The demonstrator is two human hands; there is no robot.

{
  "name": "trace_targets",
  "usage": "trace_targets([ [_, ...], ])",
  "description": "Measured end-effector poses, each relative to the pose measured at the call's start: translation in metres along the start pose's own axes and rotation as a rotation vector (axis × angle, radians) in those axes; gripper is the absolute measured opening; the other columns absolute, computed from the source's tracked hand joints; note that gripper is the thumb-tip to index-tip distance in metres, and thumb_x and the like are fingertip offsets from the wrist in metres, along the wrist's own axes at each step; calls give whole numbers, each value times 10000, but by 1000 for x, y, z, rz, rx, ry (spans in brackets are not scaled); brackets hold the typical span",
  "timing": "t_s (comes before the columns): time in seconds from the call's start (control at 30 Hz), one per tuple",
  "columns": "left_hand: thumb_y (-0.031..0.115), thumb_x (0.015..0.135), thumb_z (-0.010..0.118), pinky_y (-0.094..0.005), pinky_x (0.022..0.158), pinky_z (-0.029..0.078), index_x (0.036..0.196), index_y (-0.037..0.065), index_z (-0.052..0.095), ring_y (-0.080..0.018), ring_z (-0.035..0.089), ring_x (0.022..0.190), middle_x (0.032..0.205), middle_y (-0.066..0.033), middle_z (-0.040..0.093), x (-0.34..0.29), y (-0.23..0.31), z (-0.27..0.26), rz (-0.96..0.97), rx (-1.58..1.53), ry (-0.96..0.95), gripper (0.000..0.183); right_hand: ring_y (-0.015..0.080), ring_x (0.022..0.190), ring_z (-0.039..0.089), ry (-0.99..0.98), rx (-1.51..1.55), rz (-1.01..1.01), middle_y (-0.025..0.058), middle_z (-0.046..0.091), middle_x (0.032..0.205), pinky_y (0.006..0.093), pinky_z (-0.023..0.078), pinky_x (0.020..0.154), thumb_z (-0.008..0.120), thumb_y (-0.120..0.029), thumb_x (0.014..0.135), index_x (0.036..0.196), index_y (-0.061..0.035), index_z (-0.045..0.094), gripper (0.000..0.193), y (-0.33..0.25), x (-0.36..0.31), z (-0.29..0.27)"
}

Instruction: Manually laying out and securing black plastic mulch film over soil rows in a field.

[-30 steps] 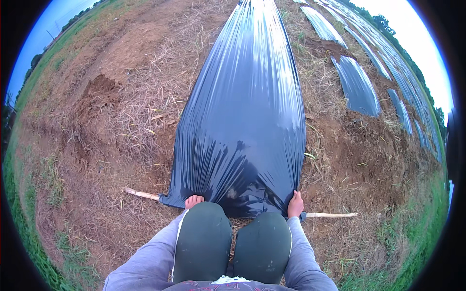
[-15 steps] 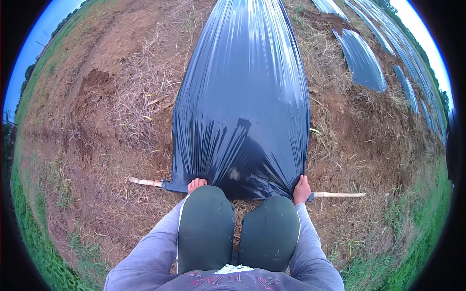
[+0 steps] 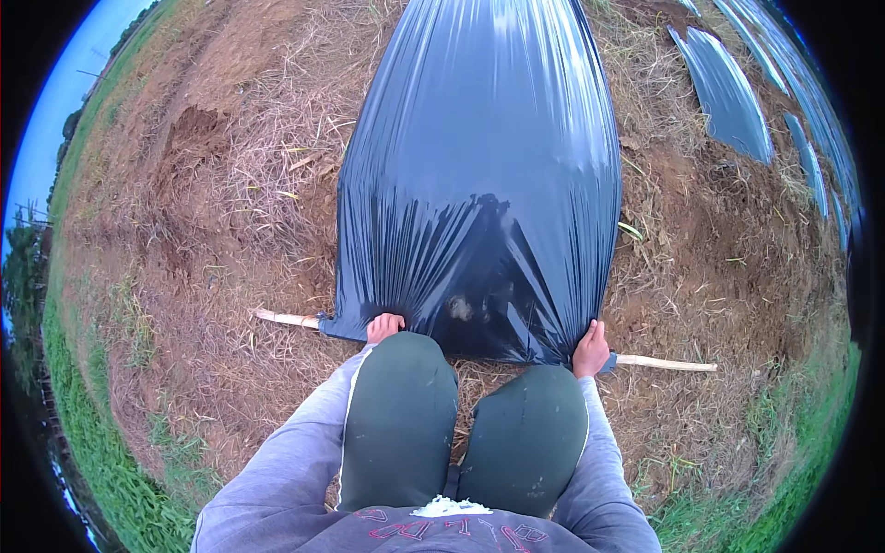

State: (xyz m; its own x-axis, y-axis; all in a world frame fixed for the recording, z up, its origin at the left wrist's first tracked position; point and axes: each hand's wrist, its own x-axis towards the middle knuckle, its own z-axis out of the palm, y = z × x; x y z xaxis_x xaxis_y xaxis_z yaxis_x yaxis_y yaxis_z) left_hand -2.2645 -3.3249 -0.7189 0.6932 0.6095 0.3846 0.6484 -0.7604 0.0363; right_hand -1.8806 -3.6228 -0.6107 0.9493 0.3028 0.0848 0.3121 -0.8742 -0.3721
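Observation:
A long sheet of shiny black plastic film (image 3: 479,175) stretches away from my knees over the ground. Its near end is wrapped around a wooden pole (image 3: 666,363), whose bare ends stick out on both sides. My left hand (image 3: 385,326) is closed over the wrapped pole near its left end, just beyond my left knee. Toward the right end, my right hand (image 3: 591,348) grips the film-covered pole, thumb up. Creases fan out from both hands, and a dusty smudge marks the film between them. Fingertips under the pole are hidden.
Dry straw (image 3: 267,175) and reddish soil (image 3: 701,230) lie on both sides of the film. More plastic-covered strips (image 3: 725,92) run at the far right. Green grass (image 3: 120,452) grows along the lower left and lower right. My bent knees (image 3: 401,424) are close behind the pole.
The film, pole and both hands now appear slightly farther right and higher in view. Both hands keep their hold, and the creases in the film have shifted a little.

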Motion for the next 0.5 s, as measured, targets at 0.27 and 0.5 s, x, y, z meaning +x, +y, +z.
trace_targets([
  [0.27,322,766,565,-372,897,377,946,214,565,-160,520,1014,980,30,519,1,-4,-6,-79,-149,-300,210,467,629,559,-3,-7,26,234,591,669,558,384,533,350,-375,1014,868,-96,495,347,0,7,1],
  [0.5,357,774,555,-362,863,380,937,215,563,-166,531,987,962,39,533,0,-7,0,-63,-159,-234,216,468,632,558,13,39,20,235,585,659,558,383,538,349,-377,1013,866,-95,488,347,-4,9,-4],
])
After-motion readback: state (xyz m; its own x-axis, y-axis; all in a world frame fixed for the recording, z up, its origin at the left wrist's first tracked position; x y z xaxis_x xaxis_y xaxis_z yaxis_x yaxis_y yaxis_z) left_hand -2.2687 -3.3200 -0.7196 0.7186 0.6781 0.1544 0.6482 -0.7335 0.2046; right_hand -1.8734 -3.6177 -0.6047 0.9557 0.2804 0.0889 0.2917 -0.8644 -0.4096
